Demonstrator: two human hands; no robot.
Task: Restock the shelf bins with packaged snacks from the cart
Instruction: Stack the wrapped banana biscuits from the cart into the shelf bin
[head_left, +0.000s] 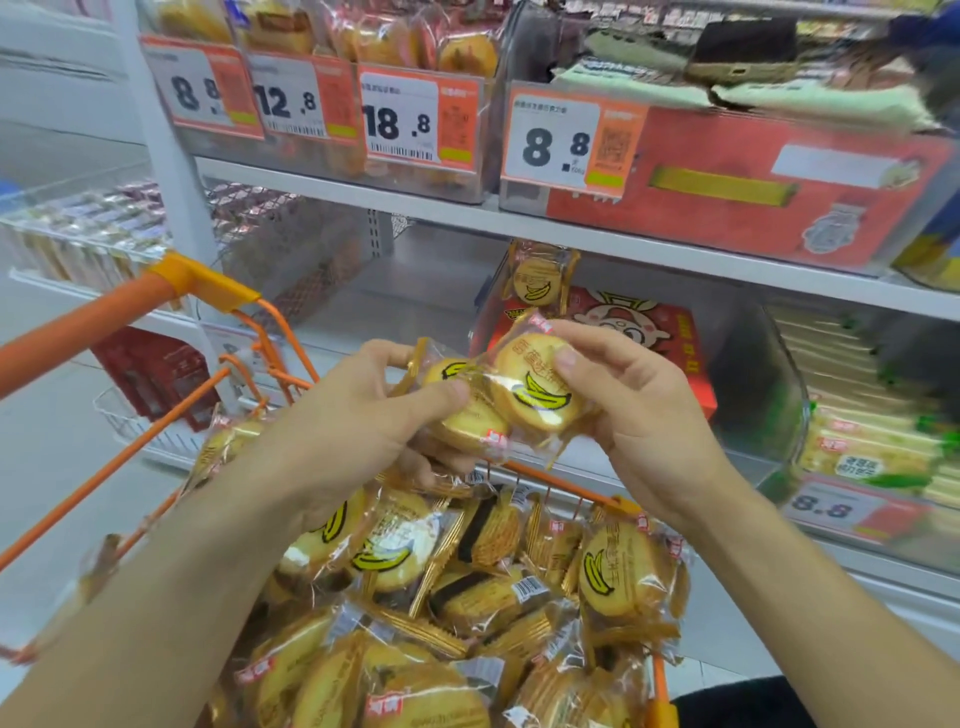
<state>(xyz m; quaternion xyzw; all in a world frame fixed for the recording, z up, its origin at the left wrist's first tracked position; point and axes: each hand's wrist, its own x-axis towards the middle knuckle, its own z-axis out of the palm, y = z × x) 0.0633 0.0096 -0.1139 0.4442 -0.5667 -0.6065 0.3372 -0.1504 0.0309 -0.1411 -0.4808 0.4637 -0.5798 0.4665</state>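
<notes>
Nearest the camera, the orange cart (171, 291) is heaped with clear-wrapped banana biscuit packs (618, 571), piled loosely so any one can be lifted off the top.

Just above the heap, both hands work together. The left hand (363, 410) is curled round a small bunch of packs (467, 421), thumb pressed over the top to keep the slippery wrappers from fanning apart. The right hand (623, 395) pinches the front pack (535, 389) of that bunch between thumb and fingers, its banana print facing the camera. By the look of it, the person is squaring up a handful so that several go into the bin at once rather than singly.

Beyond the hands, on the lower shelf, stands a clear bin (753, 374) with a red carton (675, 332) inside it. One matching sample pack (540, 280) is stuck upright at the bin's front rim, seemingly as a marker, so this is probably where the bunch belongs. The blur makes it hard to tell how full the bin is.

Farthest, the upper shelf (467, 213) carries more bins fronted with price tags (561, 137).
</notes>
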